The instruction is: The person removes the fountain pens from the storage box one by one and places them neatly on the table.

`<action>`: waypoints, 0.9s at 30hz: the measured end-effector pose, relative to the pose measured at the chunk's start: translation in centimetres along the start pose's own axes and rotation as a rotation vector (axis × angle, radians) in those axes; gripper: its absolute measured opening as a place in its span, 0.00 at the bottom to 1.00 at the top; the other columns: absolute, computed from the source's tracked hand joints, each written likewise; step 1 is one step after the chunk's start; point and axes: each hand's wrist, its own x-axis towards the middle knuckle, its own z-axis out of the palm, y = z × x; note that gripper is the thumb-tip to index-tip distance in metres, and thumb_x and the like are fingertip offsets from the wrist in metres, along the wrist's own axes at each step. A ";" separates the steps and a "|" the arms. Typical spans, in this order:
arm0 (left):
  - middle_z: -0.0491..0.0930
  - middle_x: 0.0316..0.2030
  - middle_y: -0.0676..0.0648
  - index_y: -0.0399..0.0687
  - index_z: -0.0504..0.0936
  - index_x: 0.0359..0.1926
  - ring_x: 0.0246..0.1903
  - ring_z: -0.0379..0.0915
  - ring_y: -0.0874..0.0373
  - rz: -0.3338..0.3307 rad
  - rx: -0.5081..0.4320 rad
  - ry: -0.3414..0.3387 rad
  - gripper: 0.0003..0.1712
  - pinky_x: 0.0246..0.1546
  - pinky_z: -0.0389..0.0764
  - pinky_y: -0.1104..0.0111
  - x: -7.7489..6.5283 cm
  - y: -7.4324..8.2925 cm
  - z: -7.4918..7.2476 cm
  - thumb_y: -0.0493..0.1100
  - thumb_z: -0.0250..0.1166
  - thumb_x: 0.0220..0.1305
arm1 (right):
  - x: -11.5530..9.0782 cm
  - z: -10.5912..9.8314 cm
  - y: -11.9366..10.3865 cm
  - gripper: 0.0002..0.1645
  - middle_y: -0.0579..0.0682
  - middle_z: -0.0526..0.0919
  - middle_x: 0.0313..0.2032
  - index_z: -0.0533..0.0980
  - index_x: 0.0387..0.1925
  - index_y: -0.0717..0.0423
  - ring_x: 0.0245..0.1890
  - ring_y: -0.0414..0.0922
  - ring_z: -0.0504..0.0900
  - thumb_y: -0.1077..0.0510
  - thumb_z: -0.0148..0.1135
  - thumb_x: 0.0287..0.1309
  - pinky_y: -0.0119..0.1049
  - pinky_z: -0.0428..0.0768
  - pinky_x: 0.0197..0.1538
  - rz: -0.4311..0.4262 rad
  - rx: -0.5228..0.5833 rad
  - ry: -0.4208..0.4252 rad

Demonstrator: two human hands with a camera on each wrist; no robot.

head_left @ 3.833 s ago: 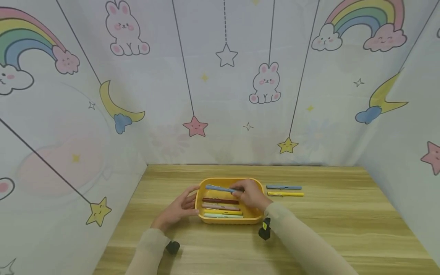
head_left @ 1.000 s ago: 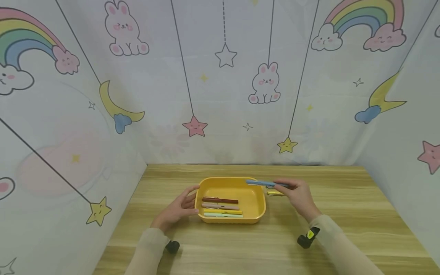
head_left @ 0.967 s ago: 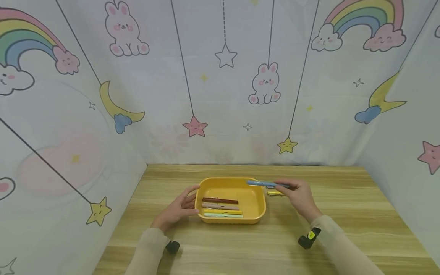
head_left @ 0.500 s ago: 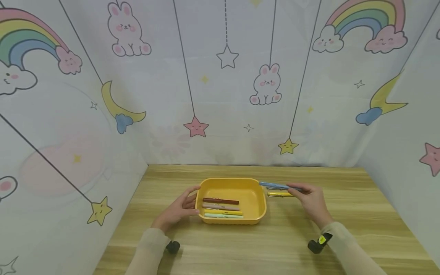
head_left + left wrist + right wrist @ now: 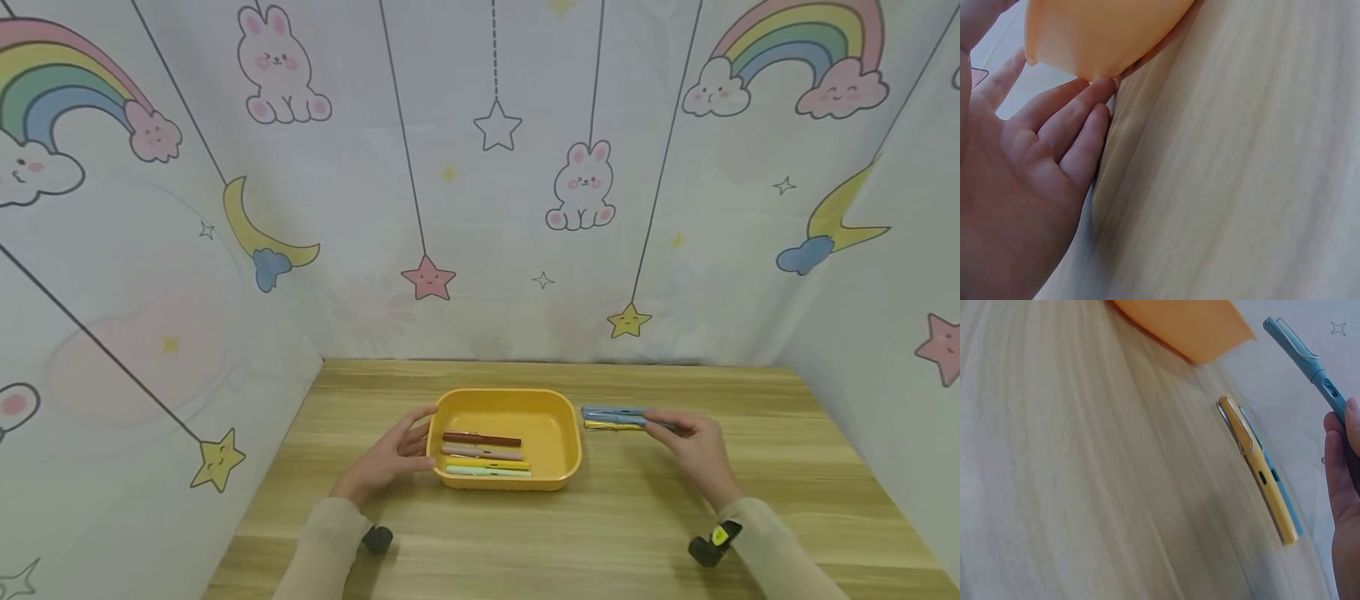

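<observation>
Blue pen (image 5: 1319,376) | shifted right past yellow tray (image 5: 506,483) | right fingers (image 5: 1338,478) pinching

Cream sleeves (image 5: 322,546), small black wrist cameras (image 5: 377,539), yellow patch (image 5: 721,536) on the right one.

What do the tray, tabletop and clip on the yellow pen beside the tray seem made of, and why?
Tray: probably satin plastic; smooth moulded walls, soft sheen. Tabletop: wood or printed laminate; streaky grain, low gloss. Clip: likely polished metal; silvery bent-wire loop.
</observation>
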 end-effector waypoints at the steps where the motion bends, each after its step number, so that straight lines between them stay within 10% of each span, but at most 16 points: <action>1: 0.55 0.81 0.39 0.64 0.54 0.83 0.77 0.58 0.37 -0.002 -0.005 0.000 0.51 0.75 0.62 0.42 0.0 0.0 0.0 0.38 0.72 0.69 | -0.1 -0.1 0.1 0.14 0.42 0.91 0.46 0.88 0.48 0.64 0.36 0.30 0.83 0.60 0.76 0.62 0.28 0.81 0.31 0.006 -0.007 0.004; 14: 0.54 0.82 0.40 0.66 0.54 0.82 0.77 0.58 0.37 -0.001 -0.006 -0.002 0.50 0.75 0.61 0.42 -0.1 0.0 0.0 0.38 0.72 0.69 | -0.6 -0.3 2.6 0.09 0.57 0.91 0.44 0.90 0.43 0.60 0.29 0.34 0.80 0.61 0.77 0.60 0.30 0.79 0.27 0.040 -0.130 -0.024; 27: 0.54 0.81 0.37 0.61 0.53 0.83 0.78 0.56 0.36 0.011 -0.016 0.000 0.51 0.75 0.60 0.41 -0.3 0.3 0.1 0.37 0.72 0.69 | -0.5 -0.1 4.1 0.08 0.52 0.93 0.38 0.91 0.39 0.55 0.40 0.27 0.84 0.65 0.78 0.56 0.18 0.79 0.41 -0.103 -0.279 -0.052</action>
